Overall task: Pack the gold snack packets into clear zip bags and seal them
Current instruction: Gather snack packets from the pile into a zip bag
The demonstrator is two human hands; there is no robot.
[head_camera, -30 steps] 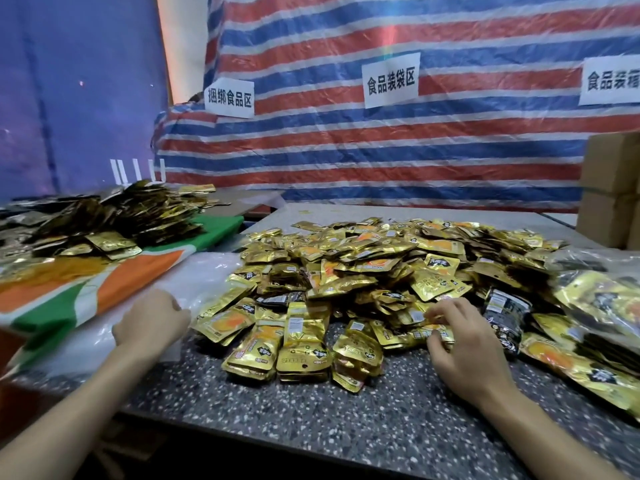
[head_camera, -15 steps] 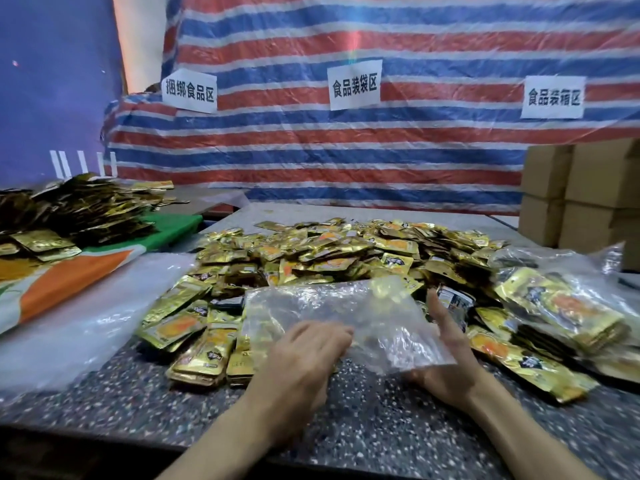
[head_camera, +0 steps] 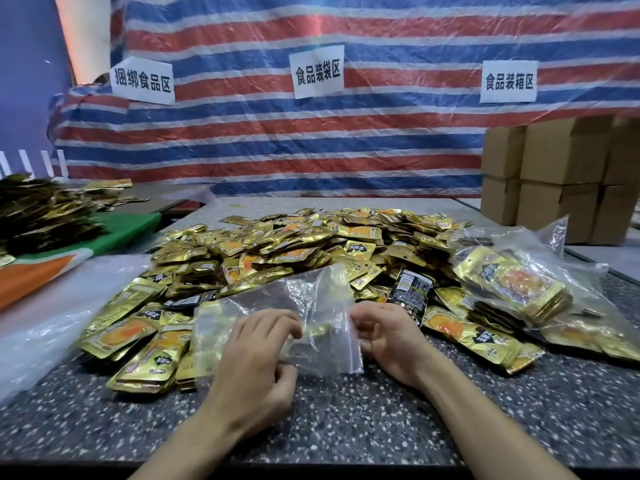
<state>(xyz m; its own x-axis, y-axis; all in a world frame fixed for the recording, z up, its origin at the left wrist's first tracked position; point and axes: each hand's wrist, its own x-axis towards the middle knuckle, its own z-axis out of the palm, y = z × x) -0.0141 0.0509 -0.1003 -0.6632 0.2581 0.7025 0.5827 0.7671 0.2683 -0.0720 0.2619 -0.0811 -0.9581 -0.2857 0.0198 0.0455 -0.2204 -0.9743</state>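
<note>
Held low at the near edge of the heap of gold packets point(head_camera: 311, 244): a clear zip bag point(head_camera: 277, 306), thin, glossy, wrinkled film, rectangular, long axis running left to right across the heap's front, far right corner lifted and pointing away from the viewer; nothing seen inside, gold showing through from beneath. Gripped at its middle by the left hand point(head_camera: 256, 362), fingers curled down onto the film, thumb tucked under. Pinched along its straight right edge by the right hand point(head_camera: 391, 341), fingers bent narrow around that edge. Which edge forms the mouth: cannot tell. Beneath the heap, a speckled grey stone-like table point(head_camera: 346, 420). Within the heap, flat foil pouches, shiny, orange-printed fronts, one black-backed packet point(head_camera: 410, 289) standing tilted at its near right. Right of the heap, a filled bag point(head_camera: 512, 282) of clear film holding a stack of gold packets. Further right and behind, plain brown cardboard boxes point(head_camera: 561, 174), stacked. Left of the heap, a sheaf of clear plastic point(head_camera: 45, 323); beyond that, a second pile point(head_camera: 45, 213) of packets on green-and-orange cloth point(head_camera: 121, 230). Behind the heap, a red, white and blue striped tarp point(head_camera: 311, 140) bearing white paper signs point(head_camera: 318, 71).
</note>
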